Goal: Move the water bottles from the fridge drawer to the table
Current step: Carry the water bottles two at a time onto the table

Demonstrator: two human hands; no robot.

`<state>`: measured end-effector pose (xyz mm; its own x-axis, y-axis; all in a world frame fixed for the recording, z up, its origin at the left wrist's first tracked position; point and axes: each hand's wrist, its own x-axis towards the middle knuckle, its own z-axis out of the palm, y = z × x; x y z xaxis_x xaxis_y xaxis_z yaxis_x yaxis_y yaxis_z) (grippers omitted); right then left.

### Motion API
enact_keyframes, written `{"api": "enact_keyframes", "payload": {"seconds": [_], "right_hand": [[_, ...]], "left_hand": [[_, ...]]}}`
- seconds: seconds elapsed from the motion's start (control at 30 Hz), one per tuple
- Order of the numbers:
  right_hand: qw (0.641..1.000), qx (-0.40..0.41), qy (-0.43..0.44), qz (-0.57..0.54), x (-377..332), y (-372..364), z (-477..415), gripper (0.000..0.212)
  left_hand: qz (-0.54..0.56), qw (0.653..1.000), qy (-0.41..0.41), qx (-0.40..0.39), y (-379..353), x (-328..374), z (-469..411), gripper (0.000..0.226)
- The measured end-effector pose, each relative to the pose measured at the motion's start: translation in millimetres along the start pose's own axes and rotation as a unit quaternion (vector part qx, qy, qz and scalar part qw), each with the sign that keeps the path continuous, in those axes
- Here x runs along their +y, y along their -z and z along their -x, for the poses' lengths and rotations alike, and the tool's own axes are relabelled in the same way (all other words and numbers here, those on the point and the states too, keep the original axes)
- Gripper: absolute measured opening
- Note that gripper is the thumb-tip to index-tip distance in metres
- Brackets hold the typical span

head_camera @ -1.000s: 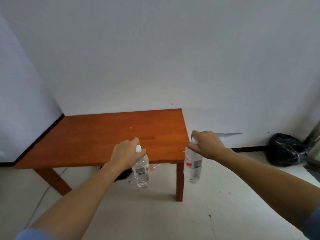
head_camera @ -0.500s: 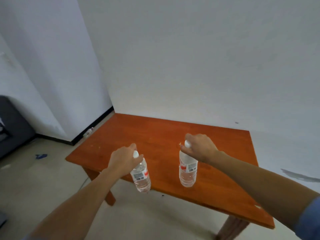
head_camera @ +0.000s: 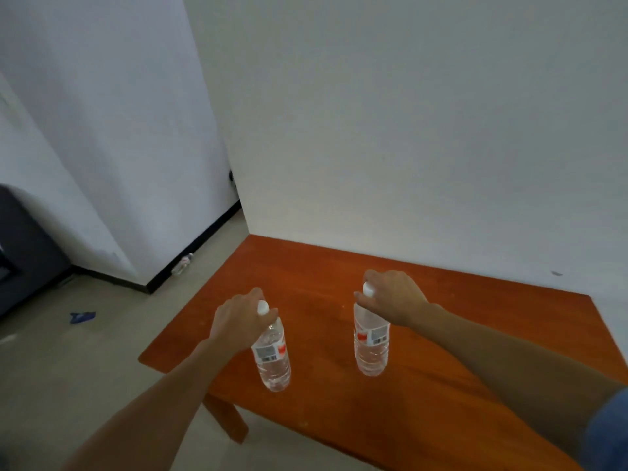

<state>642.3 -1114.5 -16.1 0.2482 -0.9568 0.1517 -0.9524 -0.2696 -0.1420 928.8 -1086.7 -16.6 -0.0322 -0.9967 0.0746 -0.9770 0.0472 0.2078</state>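
Fingers (head_camera: 377, 276) of both hands curl round the white caps (head_camera: 262, 306) above the orange table (head_camera: 475, 368), so the right hand (head_camera: 394, 297) and left hand (head_camera: 238, 321) can lower the right bottle (head_camera: 370, 348) and left bottle (head_camera: 272, 365) upright, bases seemingly not yet down.

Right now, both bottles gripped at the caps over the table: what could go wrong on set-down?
1. The left bottle, which the left hand grips at the cap, hangs tilted, close to the near edge of the table. Set down there, it may tip off onto the floor.
2. The right hand also grips the right bottle only at the cap, so it may swing or topple on release.
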Motion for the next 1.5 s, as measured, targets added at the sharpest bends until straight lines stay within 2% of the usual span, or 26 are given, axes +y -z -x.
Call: {"api": "enact_keyframes", "payload": {"seconds": [0.17, 0.33, 0.83, 1.1, 1.2, 1.3, 1.5], "right_hand": [[0.996, -0.005, -0.078, -0.031, -23, -25, -66, 0.043], [0.987, 0.012, -0.144, -0.068, -26, -33, -115, 0.048], [0.975, 0.038, -0.194, -0.104, 59, -88, -287, 0.039], [0.977, -0.003, -0.185, -0.104, 89, -121, -343, 0.041], [0.976, 0.006, -0.184, -0.116, 97, -131, -351, 0.042], [0.977, 0.027, -0.182, -0.111, 99, -140, -357, 0.042], [0.979, -0.004, -0.188, -0.082, 99, -146, -351, 0.045]], "left_hand": [[0.023, 0.998, -0.049, -0.016, 4, -41, -90, 0.024], [0.042, 0.995, -0.085, -0.025, 6, -52, -174, 0.024], [0.046, 0.989, -0.128, -0.057, -72, 7, -391, 0.031], [0.05, 0.985, -0.139, -0.085, -110, 39, -448, 0.031], [0.058, 0.985, -0.146, -0.078, -123, 43, -458, 0.031], [0.058, 0.984, -0.153, -0.07, -131, 41, -466, 0.033], [0.058, 0.979, -0.168, -0.098, -135, 27, -466, 0.034]]}}
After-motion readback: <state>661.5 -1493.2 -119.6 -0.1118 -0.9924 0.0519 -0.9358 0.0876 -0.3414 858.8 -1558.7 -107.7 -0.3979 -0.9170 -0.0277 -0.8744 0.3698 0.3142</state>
